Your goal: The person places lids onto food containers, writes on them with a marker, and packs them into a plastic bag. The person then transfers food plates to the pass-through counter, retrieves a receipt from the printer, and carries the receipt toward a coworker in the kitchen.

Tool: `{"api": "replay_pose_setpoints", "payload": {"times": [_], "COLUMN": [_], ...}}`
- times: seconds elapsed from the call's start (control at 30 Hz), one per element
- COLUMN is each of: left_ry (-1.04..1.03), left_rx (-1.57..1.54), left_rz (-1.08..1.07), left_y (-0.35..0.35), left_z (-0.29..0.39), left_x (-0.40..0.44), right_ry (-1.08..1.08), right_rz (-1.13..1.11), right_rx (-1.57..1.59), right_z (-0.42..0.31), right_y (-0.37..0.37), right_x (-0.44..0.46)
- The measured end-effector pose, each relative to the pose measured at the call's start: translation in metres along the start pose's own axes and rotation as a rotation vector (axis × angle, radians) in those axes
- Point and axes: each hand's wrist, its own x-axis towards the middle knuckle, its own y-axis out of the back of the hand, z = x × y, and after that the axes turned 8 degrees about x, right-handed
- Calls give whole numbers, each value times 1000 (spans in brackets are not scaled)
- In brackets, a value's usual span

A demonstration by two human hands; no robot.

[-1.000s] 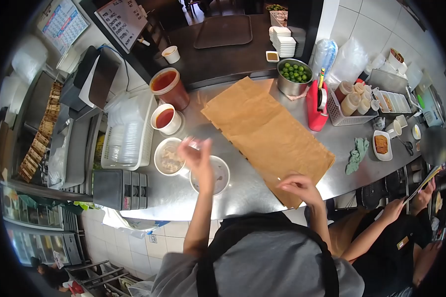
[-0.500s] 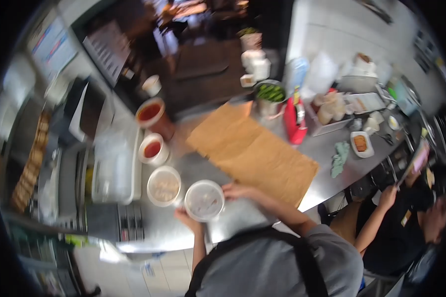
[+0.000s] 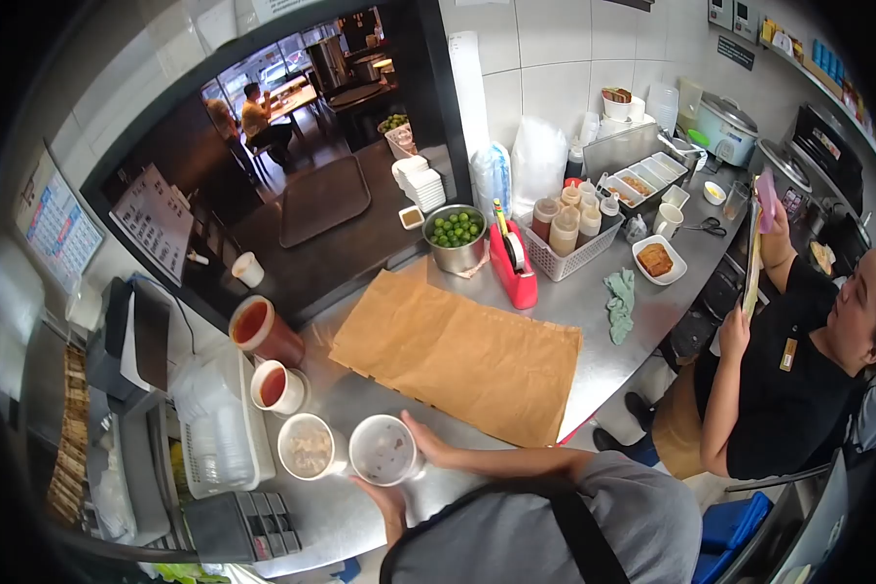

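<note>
White tub [image 3: 383, 453] | left hand [image 3: 383, 497], right hand [image 3: 428, 446] | both hands half-curled, grasping its opposite sides

Brown paper [image 3: 457, 355] is spread on the steel tabletop [image 3: 603, 365]. To its left are placed a bowl [image 3: 310, 446], a tub [image 3: 280, 343] and a basket [image 3: 255, 438]; to its right, a tape dispenser [image 3: 516, 277], a cloth [image 3: 619, 304] and a dish [image 3: 679, 261].

The left hand [image 3: 385, 499] and right hand [image 3: 426, 444] stand close together, both cupped inward, the left nearer the body. The right forearm [image 3: 526, 464] reaches sideways; the left forearm [image 3: 396, 529] is partly hidden.
</note>
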Motion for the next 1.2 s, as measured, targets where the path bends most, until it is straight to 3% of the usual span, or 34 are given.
{"api": "replay_pose_setpoints", "payload": {"times": [0.03,0.07,0.23,0.33,0.37,0.43,0.5,0.53,0.57,0.6,0.7,0.73,0.77,0.8,0.83,0.87,0.97,1.03,1.1,1.2], "left_ry": [20,41,132,137,117,116,-51,-174,-198,-319,-561,-540,-389,-307,-84,188,473,564,773,781], "left_rx": [4,-44,160,335,352,365,1213,1627,1705,1702,1449,1347,1170,943,857,870,615,503,189,150], "left_rz": [-107,-25,-156,-187,-338,-531,-486,-431,-370,-417,-628,-746,-858,-1036,-1169,-1182,-1020,-922,-734,-672], "left_y": [-11,-32,12,29,24,5,-16,-31,-60,-86,-182,-208,-237,-268,-305,-334,-392,-411,-423,-427], "left_z": [10,22,-35,-32,-5,55,97,115,136,143,146,132,107,82,74,55,-21,-63,-89,-81], "left_x": [-6,-21,-7,12,18,25,33,32,23,27,28,39,50,61,62,72,105,129,141,126], "right_ry": [-12,-28,-1,-201,113,356,697,822,1003,963,556,427,345,294,237,352,519,769,738,683], "right_rz": [-100,-129,-77,-134,-44,12,268,375,603,793,834,781,764,752,748,777,615,655,589,548], "right_rx": [92,68,134,-372,-541,-356,-465,-224,-416,-512,-649,-717,-839,-675,-511,-354,-240,-438,-682,-689], "right_z": [-40,-68,-51,-58,-49,-105,-172,-192,-225,-249,-259,-264,-282,-296,-299,-290,-286,-271,-258,-239], "right_y": [-11,-14,26,50,59,70,110,137,167,193,275,288,266,252,247,257,250,228,202,168], "right_x": [-20,-37,-43,-38,-28,-35,-30,-18,-13,-14,45,61,46,43,43,58,35,-8,-79,-172]}}
